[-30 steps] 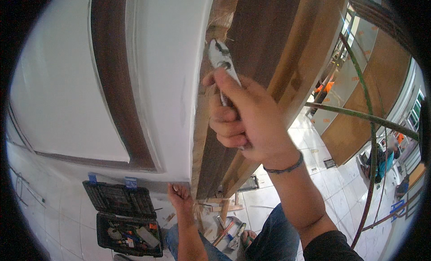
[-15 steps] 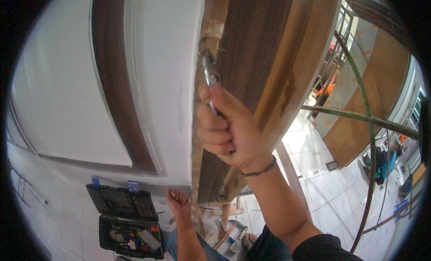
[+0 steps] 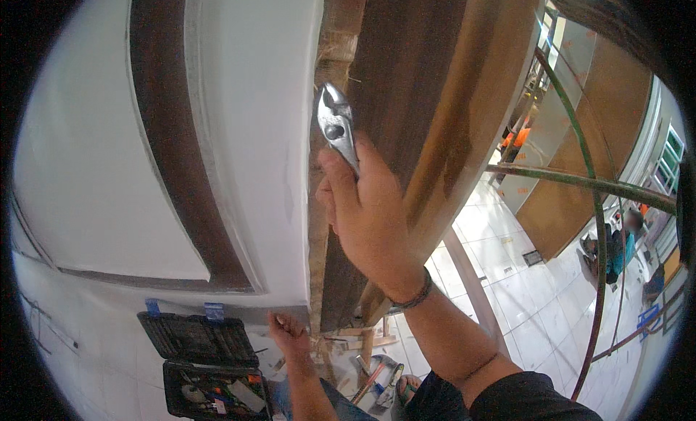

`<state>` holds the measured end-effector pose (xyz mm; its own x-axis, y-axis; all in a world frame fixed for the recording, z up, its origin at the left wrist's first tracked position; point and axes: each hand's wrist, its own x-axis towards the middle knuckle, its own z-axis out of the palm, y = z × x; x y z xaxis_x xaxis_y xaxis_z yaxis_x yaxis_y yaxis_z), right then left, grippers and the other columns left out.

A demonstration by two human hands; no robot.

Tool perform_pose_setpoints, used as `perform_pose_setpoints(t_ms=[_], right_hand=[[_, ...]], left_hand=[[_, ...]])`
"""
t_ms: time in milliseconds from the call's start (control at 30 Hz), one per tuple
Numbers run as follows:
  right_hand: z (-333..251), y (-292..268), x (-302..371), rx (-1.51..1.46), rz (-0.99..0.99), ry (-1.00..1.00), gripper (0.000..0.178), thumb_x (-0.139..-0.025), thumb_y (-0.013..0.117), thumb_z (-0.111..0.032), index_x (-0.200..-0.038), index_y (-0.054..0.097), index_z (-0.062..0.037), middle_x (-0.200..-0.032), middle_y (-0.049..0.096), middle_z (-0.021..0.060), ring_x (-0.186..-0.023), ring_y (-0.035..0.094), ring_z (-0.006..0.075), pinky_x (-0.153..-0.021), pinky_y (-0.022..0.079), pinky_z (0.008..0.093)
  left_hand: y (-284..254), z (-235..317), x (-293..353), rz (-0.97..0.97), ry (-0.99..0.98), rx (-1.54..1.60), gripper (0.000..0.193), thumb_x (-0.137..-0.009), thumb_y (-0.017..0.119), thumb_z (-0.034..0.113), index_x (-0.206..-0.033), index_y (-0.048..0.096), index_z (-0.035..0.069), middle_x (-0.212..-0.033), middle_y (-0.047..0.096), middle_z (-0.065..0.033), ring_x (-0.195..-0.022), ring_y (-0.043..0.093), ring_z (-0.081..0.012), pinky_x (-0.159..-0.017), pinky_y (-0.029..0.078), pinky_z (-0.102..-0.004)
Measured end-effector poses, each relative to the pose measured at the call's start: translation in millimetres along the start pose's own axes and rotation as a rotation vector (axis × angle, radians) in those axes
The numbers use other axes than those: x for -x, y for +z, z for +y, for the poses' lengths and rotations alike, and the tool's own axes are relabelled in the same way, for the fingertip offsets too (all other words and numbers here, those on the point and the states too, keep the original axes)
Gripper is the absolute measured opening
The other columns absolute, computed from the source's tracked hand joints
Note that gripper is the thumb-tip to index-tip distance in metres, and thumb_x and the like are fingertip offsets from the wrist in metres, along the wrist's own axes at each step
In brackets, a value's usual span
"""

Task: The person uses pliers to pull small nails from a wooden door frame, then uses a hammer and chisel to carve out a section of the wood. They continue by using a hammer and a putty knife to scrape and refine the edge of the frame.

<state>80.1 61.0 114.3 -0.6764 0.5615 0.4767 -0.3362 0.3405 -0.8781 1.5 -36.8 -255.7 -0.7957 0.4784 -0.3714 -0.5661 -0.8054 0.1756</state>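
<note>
Slip-joint pliers [image 3: 334,118] of shiny metal are gripped in my right hand [image 3: 371,214], fingers wrapped round the handles. Their jaws point up over the rough bare-wood edge strip [image 3: 339,48] of a dark brown wood panel [image 3: 406,66]. Whether the jaws touch the strip I cannot tell. Lower down, my left hand [image 3: 290,334] is closed beside the foot of the white wall [image 3: 250,131]; anything small in its fingers cannot be made out.
An opened black toolbox [image 3: 206,370] with several tools stands on the tiled floor at lower left. Wood offcuts and tools lie by my feet. Green scaffold pipes [image 3: 587,182] cross at right. Beyond them a person [image 3: 620,243] is low near the floor.
My right hand has turned its back towards me, and the pliers now show their broad side. My view has shifted slightly. The left hand stays about where it was.
</note>
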Motion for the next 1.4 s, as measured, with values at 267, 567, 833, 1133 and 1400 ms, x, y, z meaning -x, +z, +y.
perform_pose_setpoints(t_ms=[267, 567, 833, 1133, 1400], right_hand=[[-18.8, -10.9, 4.0, -0.875, -0.428, 0.342, 0.033, -0.096, 0.053, -0.044, -0.099, 0.048, -0.0117, -0.06, 0.041, -0.0033, -0.041, 0.036, 0.0049, -0.034, 0.027, 0.0197], [2.6, -11.8, -1.2, -1.342, -0.682, 0.419, 0.034, -0.098, 0.048, -0.045, -0.089, 0.051, -0.0119, -0.059, 0.039, -0.0041, -0.035, 0.033, 0.0037, -0.028, 0.026, 0.0172], [0.4, 2.0, 0.0, -1.07, -0.498, 0.272, 0.022, -0.098, 0.054, -0.026, -0.085, 0.049, -0.0085, -0.057, 0.042, -0.0008, -0.038, 0.04, 0.0037, -0.033, 0.035, 0.0168], [2.0, 4.2, 6.2, 0.291, 0.2, -0.215, 0.027, -0.083, 0.067, -0.021, -0.092, 0.053, 0.0006, -0.06, 0.055, 0.0105, -0.051, 0.055, 0.0323, -0.051, 0.045, 0.039], [-0.7, -22.1, 10.8, -0.107, -0.253, -0.08, 0.027, -0.087, 0.058, -0.019, -0.107, 0.052, -0.0016, -0.062, 0.048, 0.0072, -0.05, 0.047, 0.0231, -0.049, 0.041, 0.0323]], left_hand=[[13.1, -31.2, -8.6, -0.125, 0.13, -0.356, 0.048, -0.099, 0.05, 0.039, -0.062, 0.026, 0.019, -0.054, 0.02, 0.0058, -0.043, 0.016, -0.009, -0.038, 0.016, -0.029], [20.7, -29.4, -11.0, -0.092, 0.17, -0.342, 0.045, -0.098, 0.052, 0.037, -0.063, 0.033, 0.018, -0.053, 0.025, 0.0059, -0.042, 0.02, -0.0077, -0.039, 0.017, -0.0279], [152.1, 29.3, 83.3, -0.267, 0.592, -0.665, 0.041, -0.097, 0.056, 0.034, -0.063, 0.04, 0.015, -0.053, 0.032, 0.0072, -0.044, 0.027, -0.0045, -0.04, 0.02, -0.0265], [348.0, 52.9, 149.0, -0.496, 1.152, -1.473, 0.048, -0.094, 0.061, 0.03, -0.059, 0.05, -0.002, -0.053, 0.037, 0.0029, -0.055, 0.031, -0.0058, -0.045, 0.026, -0.0293], [348.6, 41.3, 119.9, -0.51, 0.955, -1.326, 0.051, -0.097, 0.056, 0.036, -0.064, 0.06, -0.003, -0.055, 0.043, 0.0024, -0.057, 0.036, -0.0073, -0.048, 0.03, -0.0293]])
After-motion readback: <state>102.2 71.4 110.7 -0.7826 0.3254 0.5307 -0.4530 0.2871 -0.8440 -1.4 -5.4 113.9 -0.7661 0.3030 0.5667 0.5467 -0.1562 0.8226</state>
